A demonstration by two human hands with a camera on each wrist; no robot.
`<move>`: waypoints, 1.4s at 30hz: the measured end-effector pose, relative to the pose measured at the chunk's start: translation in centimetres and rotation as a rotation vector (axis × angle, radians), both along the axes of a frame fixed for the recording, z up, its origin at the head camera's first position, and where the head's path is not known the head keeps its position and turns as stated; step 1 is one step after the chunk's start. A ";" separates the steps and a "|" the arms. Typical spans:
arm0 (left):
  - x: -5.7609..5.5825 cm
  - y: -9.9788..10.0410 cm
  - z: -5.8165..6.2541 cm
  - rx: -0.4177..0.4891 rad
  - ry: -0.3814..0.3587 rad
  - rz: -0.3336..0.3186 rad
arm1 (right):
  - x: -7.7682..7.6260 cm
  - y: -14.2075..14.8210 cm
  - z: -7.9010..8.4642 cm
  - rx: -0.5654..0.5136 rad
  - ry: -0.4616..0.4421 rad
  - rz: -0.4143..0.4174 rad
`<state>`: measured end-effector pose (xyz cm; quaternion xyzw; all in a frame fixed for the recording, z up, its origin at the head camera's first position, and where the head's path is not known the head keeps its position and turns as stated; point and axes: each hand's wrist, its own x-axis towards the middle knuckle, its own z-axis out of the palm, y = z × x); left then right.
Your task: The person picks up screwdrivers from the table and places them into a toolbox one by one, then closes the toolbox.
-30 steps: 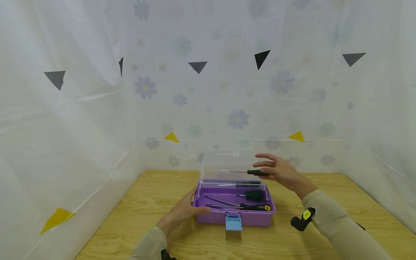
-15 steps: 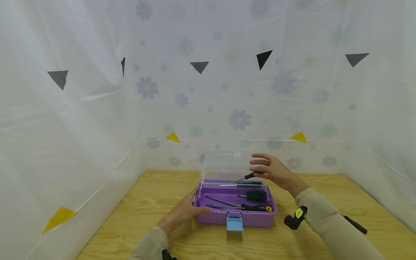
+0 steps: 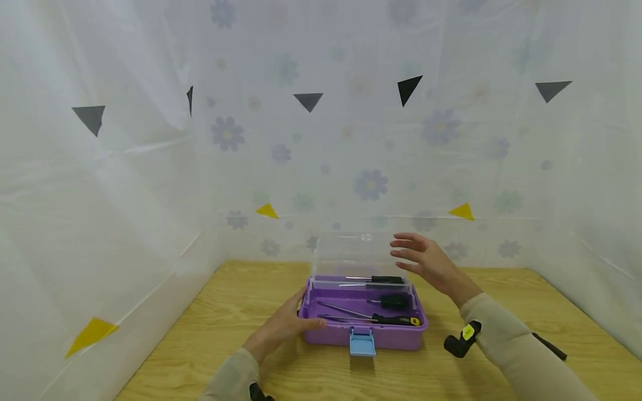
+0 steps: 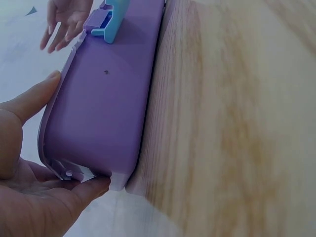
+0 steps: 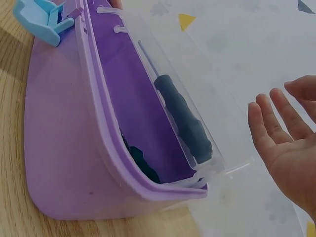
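Observation:
A purple toolbox (image 3: 331,337) with a blue latch (image 3: 362,344) stands on the wooden table, its clear lid (image 3: 351,256) raised. My left hand (image 3: 281,326) grips the box's left end, thumb on the front rim and fingers around the side. Above the right end, my right hand (image 3: 433,267) is held in the air, fingers spread, holding nothing. A black-handled screwdriver (image 3: 386,279) lies along the back, by the clear lid. Inside the box are a short dark green screwdriver (image 3: 393,302) and a black-and-yellow screwdriver (image 3: 398,320). In the right wrist view, a dark screwdriver handle (image 5: 182,118) rests against clear plastic.
Past the right sleeve (image 3: 506,334), a black handle (image 3: 549,346) lies on the table (image 3: 241,278), partly hidden by the arm. White sheeting (image 3: 321,167) with flowers and triangles encloses the table at the back and sides.
The right hand has let go of the black-handled screwdriver, which dropped into the back of the toolbox. Empty, the hand has since drawn slightly right. The left hand stays on the box.

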<state>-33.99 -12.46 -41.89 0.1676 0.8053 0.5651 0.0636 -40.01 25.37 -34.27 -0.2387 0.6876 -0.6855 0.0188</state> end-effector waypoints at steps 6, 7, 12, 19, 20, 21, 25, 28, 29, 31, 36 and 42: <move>0.0 0.0 0.1 0.003 0.007 -0.009 | 0.6 1.2 -0.1 -0.017 -0.014 -0.011; 0.0 0.1 0.1 0.002 0.009 -0.010 | 0.7 1.4 -0.1 -0.014 -0.018 -0.012; 0.3 0.2 0.2 0.001 0.006 -0.011 | 1.1 2.1 -0.3 0.008 -0.030 -0.017; 0.2 0.2 0.1 -0.031 -0.008 0.004 | 1.7 2.9 -0.3 0.033 -0.018 0.003; 0.2 0.2 0.1 -0.031 -0.010 0.005 | 1.8 3.0 -0.3 0.039 -0.015 0.003; 0.2 0.2 0.1 -0.030 -0.008 0.006 | 1.9 3.2 -0.2 0.041 -0.014 0.005; 0.2 0.2 0.2 -0.026 -0.005 0.007 | 2.3 3.8 -0.1 0.046 -0.006 0.004; 0.3 0.2 0.2 -0.026 -0.006 0.010 | 2.5 4.2 -0.1 0.048 -0.002 0.000; 0.3 0.2 0.3 -0.026 -0.008 0.011 | 2.6 4.3 -0.1 0.049 -0.001 -0.003; 0.4 0.1 0.3 -0.023 -0.014 0.009 | 2.8 4.6 -0.2 0.052 -0.001 -0.008; 0.4 0.0 0.1 -0.009 -0.026 0.001 | 3.0 5.4 -0.5 0.062 0.001 -0.014; 0.1 -0.2 0.0 -0.008 -0.025 -0.009 | 3.7 6.4 -0.5 0.066 0.024 -0.016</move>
